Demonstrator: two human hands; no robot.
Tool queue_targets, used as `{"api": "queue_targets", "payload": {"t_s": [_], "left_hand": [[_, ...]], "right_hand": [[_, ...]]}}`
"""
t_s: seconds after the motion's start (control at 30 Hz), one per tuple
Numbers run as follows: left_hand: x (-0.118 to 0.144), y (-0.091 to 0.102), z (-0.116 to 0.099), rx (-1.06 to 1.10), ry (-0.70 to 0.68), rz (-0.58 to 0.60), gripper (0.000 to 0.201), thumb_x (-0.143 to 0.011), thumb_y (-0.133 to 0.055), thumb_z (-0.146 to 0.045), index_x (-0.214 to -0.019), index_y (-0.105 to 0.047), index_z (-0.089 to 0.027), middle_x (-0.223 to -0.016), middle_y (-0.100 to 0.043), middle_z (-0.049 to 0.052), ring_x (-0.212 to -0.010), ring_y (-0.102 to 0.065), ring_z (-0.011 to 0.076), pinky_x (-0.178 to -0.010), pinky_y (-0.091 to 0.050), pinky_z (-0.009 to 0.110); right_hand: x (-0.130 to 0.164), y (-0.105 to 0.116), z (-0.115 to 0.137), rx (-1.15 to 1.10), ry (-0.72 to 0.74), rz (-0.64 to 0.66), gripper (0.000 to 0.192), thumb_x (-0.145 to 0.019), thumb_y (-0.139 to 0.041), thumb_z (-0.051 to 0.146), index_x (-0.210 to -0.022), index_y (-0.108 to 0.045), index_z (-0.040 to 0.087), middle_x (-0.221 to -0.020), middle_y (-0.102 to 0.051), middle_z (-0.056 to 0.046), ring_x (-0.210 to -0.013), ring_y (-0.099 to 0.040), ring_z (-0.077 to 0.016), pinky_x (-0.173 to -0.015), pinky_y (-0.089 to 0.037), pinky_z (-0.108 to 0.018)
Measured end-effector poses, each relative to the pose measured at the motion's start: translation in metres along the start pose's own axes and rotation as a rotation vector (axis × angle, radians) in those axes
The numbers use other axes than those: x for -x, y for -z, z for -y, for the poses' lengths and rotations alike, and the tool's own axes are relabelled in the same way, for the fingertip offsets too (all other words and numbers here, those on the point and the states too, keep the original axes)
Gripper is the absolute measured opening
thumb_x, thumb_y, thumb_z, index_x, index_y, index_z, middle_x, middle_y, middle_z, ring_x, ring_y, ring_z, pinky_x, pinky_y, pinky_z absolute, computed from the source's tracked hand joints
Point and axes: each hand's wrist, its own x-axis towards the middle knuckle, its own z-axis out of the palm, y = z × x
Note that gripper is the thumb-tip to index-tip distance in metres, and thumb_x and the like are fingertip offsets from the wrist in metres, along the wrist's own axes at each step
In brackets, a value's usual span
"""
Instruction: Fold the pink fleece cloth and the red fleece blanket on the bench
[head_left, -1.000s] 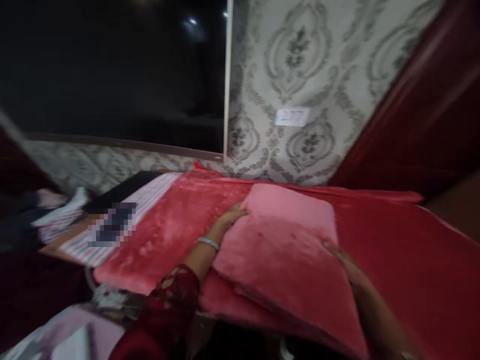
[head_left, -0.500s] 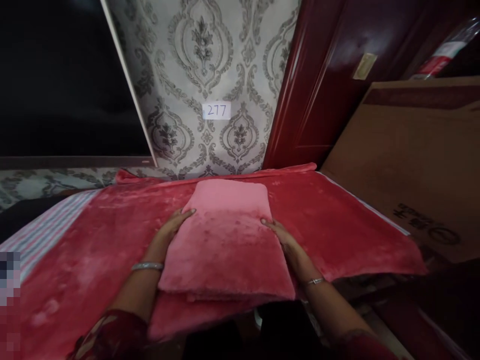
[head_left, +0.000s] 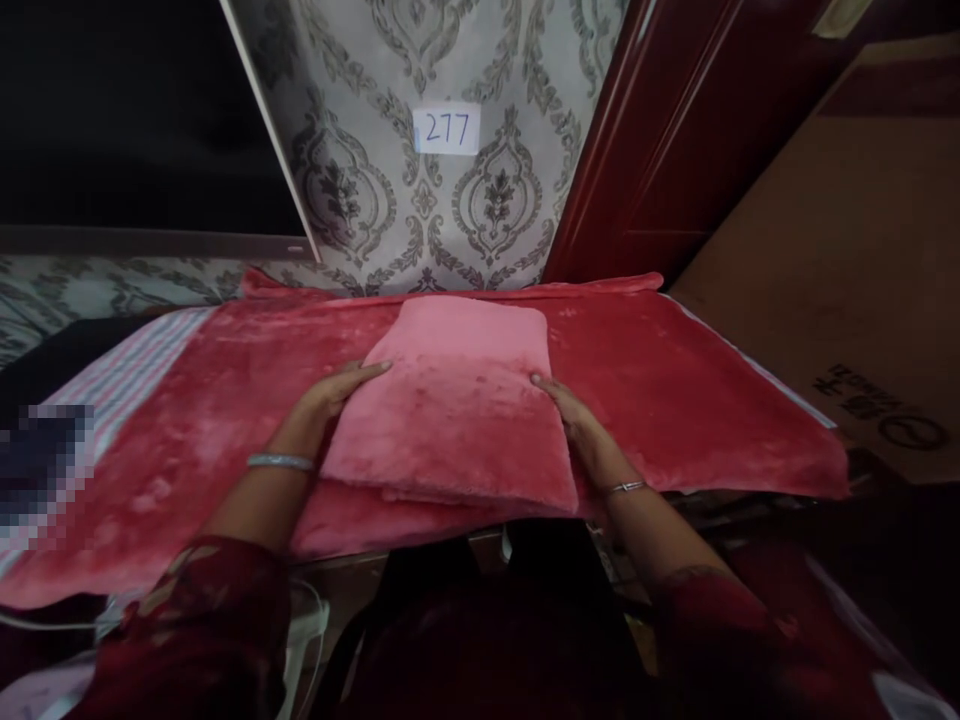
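The left hand (head_left: 334, 395) and right hand (head_left: 576, 415), apart from each other, gripped opposite sides of a folded pink cloth (head_left: 457, 410) at the frame's centre, thumbs on top. It lay on a spread red blanket (head_left: 637, 370). A card (head_left: 448, 128) marked 277 showed at upper centre, a television (head_left: 135, 120) at upper left, a cardboard box (head_left: 847, 270) at right.

Folded cloth (head_left: 457, 410) plush, matt; L bangle (head_left: 281, 461) smooth metal; dk-red panel (head_left: 660, 130) glossy; box (head_left: 877, 270) matt cardbd
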Motion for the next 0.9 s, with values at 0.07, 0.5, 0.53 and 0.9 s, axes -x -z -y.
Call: {"api": "queue_targets", "payload": {"t_s": [0.07, 0.5, 0.53, 0.9], "left_hand": [[0.021, 0.006, 0.009, -0.015, -0.017, 0.011, 0.056, -0.056, -0.094, -0.035, -0.105, -0.075, -0.017, -0.093, -0.079, 0.014, -0.089, -0.076, 0.0324, -0.073, -0.065, 0.039], [0.079, 0.003, 0.060, -0.060, -0.231, -0.089, 0.074, -0.053, -0.093, -0.043, -0.119, -0.070, -0.018, -0.104, -0.078, 0.009, -0.098, -0.073, 0.0290, -0.080, -0.061, 0.033], [0.083, 0.002, 0.061, -0.058, -0.238, -0.079, 0.072, -0.055, -0.092, -0.045, -0.118, -0.070, -0.018, -0.104, -0.078, 0.009, -0.100, -0.072, 0.0297, -0.083, -0.061, 0.034], [0.123, 0.008, 0.084, -0.307, -0.378, -0.255, 0.090, -0.064, -0.084, -0.037, -0.148, -0.050, -0.030, -0.160, -0.041, 0.005, -0.148, -0.035, 0.0314, -0.118, -0.037, 0.036]], "right_hand": [[0.013, -0.003, 0.002, -0.012, -0.017, 0.008, 0.045, -0.067, -0.081, 0.049, -0.103, -0.067, 0.026, -0.103, -0.078, -0.005, -0.107, -0.070, -0.0318, -0.095, -0.058, -0.049], [0.050, -0.006, -0.014, 0.120, 0.134, -0.063, 0.073, -0.058, -0.089, 0.044, -0.123, -0.059, 0.028, -0.133, -0.067, -0.008, -0.122, -0.063, -0.0330, -0.105, -0.052, -0.051], [0.052, -0.006, -0.014, 0.098, 0.115, -0.051, 0.074, -0.058, -0.088, 0.045, -0.124, -0.060, 0.029, -0.130, -0.069, -0.008, -0.120, -0.064, -0.0331, -0.103, -0.053, -0.051], [0.097, 0.003, -0.033, 0.221, 0.179, -0.073, 0.092, -0.065, -0.087, 0.050, -0.145, -0.047, 0.033, -0.154, -0.049, -0.005, -0.143, -0.044, -0.0303, -0.116, -0.041, -0.047]]}}
